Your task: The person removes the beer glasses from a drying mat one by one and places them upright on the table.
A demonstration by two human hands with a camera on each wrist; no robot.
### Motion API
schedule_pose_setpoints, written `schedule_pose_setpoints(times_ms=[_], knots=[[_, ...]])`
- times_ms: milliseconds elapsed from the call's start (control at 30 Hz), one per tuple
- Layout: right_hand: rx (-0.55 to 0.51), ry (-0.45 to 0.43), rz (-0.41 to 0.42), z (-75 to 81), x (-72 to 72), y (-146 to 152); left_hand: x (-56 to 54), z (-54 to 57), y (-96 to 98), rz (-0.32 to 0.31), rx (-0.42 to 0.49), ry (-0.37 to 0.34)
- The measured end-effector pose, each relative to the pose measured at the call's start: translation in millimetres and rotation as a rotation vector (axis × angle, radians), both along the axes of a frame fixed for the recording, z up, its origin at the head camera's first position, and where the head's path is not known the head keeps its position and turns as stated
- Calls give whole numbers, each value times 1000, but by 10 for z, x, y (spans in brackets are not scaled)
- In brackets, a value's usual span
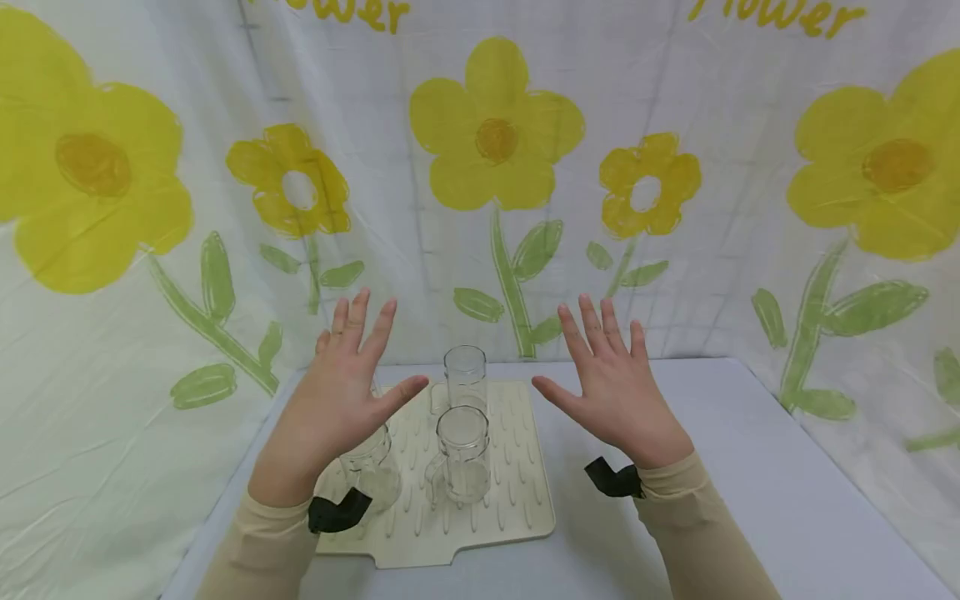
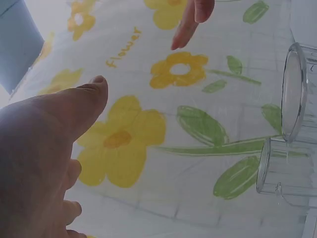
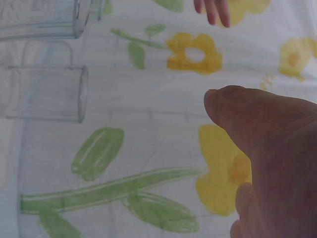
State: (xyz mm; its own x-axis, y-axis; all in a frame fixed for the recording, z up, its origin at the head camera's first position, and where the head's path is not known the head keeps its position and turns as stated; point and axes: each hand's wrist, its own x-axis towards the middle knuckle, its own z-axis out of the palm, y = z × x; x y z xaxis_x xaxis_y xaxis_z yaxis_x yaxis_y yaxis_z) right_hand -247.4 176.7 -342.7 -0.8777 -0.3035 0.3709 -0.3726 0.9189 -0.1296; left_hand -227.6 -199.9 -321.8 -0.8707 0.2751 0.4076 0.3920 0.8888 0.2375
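Note:
My left hand (image 1: pixel 341 400) is raised over the left part of a cream ribbed draining mat (image 1: pixel 420 546), fingers spread and holding nothing. Past the mat's right side, my right hand (image 1: pixel 618 396) is also held up with spread fingers and nothing in it. On the mat stand clear glass mugs: a front one (image 1: pixel 463 458) in the middle, a back one (image 1: pixel 467 375) behind it, and a left one (image 1: pixel 375 475) partly hidden by my left hand and wrist. Neither hand touches a mug. In the left wrist view, the thumb (image 2: pixel 84 106) points away from two mug rims.
The mat lies on a table with a pale cloth (image 1: pixel 697 442). A white curtain (image 1: pixel 390 250) printed with yellow flowers hangs behind and at both sides. Black wrist-camera mounts (image 1: pixel 341 510) sit on both sleeves. The mug handles point left.

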Motion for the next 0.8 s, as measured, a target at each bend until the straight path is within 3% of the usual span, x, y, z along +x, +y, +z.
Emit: schedule_pose_setpoints(times_ms=[167, 400, 633, 800], knots=[[1, 54, 43, -5, -64, -4, -46, 22, -189, -10, 74, -10], [-25, 146, 122, -5, -153, 8, -225, 25, -628, 7, 274, -34], [-104, 299, 209, -21, -190, 50, -489, -216, -982, 38, 459, 20], [-144, 339, 254, -50, -260, 34, -675, -455, -1162, 28, 608, -20]])
